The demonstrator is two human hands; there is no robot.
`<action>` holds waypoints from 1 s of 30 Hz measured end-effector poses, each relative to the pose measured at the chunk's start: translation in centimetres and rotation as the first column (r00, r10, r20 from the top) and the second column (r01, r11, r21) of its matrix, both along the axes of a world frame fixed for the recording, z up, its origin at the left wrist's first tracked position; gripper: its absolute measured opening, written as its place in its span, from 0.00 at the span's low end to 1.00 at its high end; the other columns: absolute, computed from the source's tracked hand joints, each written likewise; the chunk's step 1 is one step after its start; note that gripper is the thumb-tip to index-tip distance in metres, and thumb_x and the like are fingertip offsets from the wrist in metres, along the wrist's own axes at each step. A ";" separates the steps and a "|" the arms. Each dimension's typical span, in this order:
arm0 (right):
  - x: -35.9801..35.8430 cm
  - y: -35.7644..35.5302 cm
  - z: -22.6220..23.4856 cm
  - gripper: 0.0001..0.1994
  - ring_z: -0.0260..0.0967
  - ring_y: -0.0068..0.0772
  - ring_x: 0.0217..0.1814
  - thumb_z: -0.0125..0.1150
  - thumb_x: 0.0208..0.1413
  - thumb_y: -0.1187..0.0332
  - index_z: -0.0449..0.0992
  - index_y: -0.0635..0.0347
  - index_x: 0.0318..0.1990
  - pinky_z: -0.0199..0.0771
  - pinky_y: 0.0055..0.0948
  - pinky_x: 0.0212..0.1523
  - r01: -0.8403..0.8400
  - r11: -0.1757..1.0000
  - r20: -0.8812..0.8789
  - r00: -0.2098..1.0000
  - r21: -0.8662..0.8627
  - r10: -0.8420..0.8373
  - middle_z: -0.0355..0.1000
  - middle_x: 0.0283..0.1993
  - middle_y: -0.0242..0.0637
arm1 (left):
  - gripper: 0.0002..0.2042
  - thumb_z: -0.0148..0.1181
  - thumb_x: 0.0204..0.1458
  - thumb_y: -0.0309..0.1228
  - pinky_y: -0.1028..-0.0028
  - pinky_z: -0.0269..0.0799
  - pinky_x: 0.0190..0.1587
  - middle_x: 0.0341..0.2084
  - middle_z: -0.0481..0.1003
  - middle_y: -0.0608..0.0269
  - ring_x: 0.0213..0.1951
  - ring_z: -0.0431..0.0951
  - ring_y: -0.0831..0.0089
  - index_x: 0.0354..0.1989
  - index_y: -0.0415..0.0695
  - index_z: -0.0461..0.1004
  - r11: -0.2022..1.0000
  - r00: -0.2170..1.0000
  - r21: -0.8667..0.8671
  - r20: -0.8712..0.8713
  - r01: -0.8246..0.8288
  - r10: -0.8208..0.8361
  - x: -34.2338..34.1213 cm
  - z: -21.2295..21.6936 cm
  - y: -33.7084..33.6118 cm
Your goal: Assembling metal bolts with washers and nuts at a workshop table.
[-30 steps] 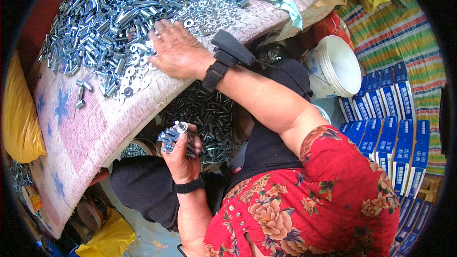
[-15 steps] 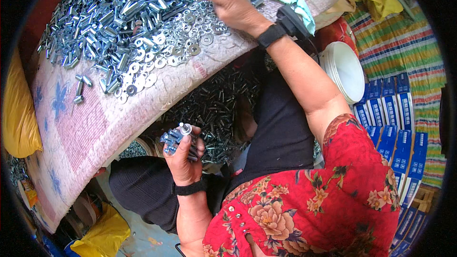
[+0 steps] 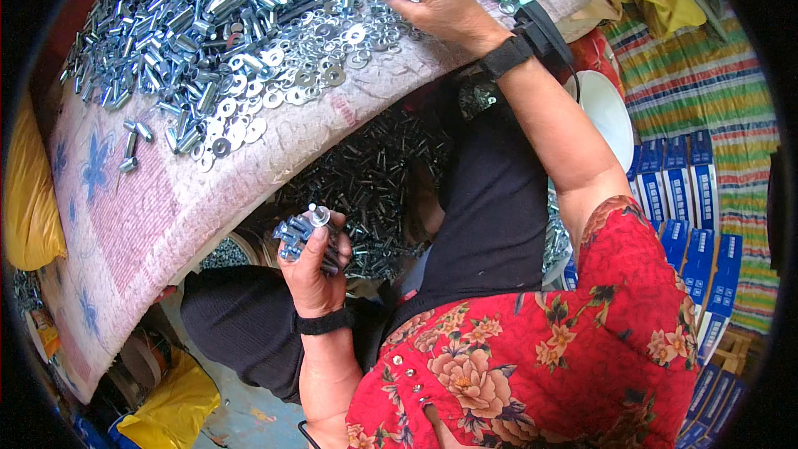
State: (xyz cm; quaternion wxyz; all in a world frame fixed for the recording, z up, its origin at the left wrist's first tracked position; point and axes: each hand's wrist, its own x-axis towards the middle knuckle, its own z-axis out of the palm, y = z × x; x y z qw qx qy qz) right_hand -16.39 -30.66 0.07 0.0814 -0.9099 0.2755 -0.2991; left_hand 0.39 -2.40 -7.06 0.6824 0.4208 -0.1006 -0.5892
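Curling shut, the left hand's fingers clamp a bundle of small bolts in the left hand, held over the lap near the bench's near edge. Far off, the right hand presses bent fingertips into the washers; whether it grips one cannot be told. Left of it a deep heap of metal sleeves crowds the bench, whose floral cloth lies bare toward the near left. Below lies a dark bolt pile; right, a white bowl and blue boxes.
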 end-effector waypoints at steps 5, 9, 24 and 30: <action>1.0 -1.0 -1.1 0.08 0.67 0.41 0.32 0.57 0.44 0.68 0.73 0.61 0.31 0.67 0.32 0.33 -0.023 0.984 -0.212 0.977 -0.176 -0.015 0.68 0.30 0.40 | 0.12 0.57 0.44 0.28 0.81 0.61 0.16 0.27 0.73 0.54 0.17 0.67 0.75 0.36 0.38 0.69 1.000 1.000 -0.011 0.008 -0.008 0.008 -0.1 0.2 0.1; 1.3 -0.9 -1.5 0.06 0.68 0.40 0.32 0.57 0.44 0.69 0.73 0.61 0.30 0.67 0.31 0.32 0.023 0.972 -0.206 0.976 -0.235 -0.073 0.69 0.29 0.39 | 0.11 0.58 0.43 0.27 0.81 0.63 0.17 0.27 0.74 0.53 0.17 0.70 0.74 0.34 0.37 0.69 1.000 0.999 -0.010 -0.016 -0.028 0.028 0.1 0.2 0.3; 5.5 17.7 -1.7 0.06 0.71 0.33 0.35 0.59 0.39 0.79 0.72 0.62 0.28 0.70 0.24 0.35 -0.433 0.857 0.351 0.877 0.280 0.329 0.72 0.33 0.39 | 0.09 0.58 0.44 0.26 0.84 0.64 0.17 0.25 0.75 0.60 0.18 0.71 0.79 0.34 0.39 0.70 0.994 0.999 -0.106 0.044 -0.001 0.006 -0.2 0.8 0.3; 4.9 17.4 0.0 0.09 0.71 0.30 0.34 0.59 0.39 0.80 0.73 0.62 0.32 0.69 0.22 0.35 -0.506 0.814 0.245 0.860 0.285 0.448 0.72 0.32 0.37 | 0.09 0.59 0.44 0.27 0.84 0.63 0.17 0.23 0.74 0.62 0.17 0.70 0.80 0.34 0.39 0.71 0.997 0.992 -0.082 0.127 -0.009 0.020 -0.3 1.6 0.9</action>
